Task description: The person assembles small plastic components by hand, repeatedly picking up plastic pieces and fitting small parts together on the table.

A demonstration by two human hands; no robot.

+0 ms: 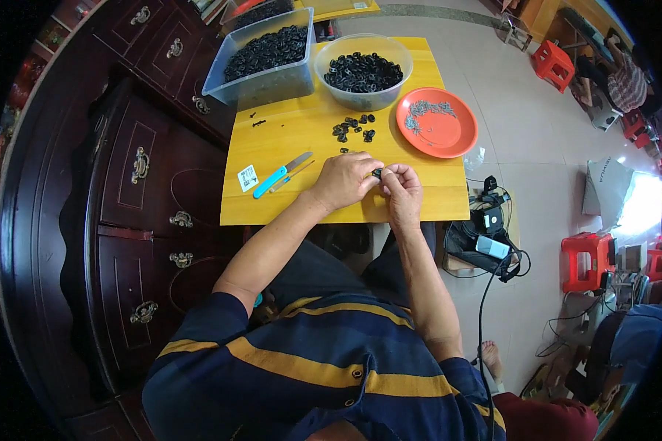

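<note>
Near the front edge of the yellow table [272, 209], my left hand [343, 180] pinches a small black plastic piece [377, 173] between thumb and fingers. My right hand [403, 191] closes on the same piece from the other side, thumb and fingertips together. The fingers cover much of it. Just beyond my hands lies a loose group of similar black pieces [341, 131]. Farther right, an orange-red plate [452, 140] bears a scatter of small grey metal bits [421, 112].
At the back stand a clear bin [254, 92] and a round clear tub [364, 98], both holding many black pieces. A blue-handled knife [272, 181], a thin tool [290, 177] and a white label [248, 178] lie left. Dark wooden drawers [151, 165] border the table's left side.
</note>
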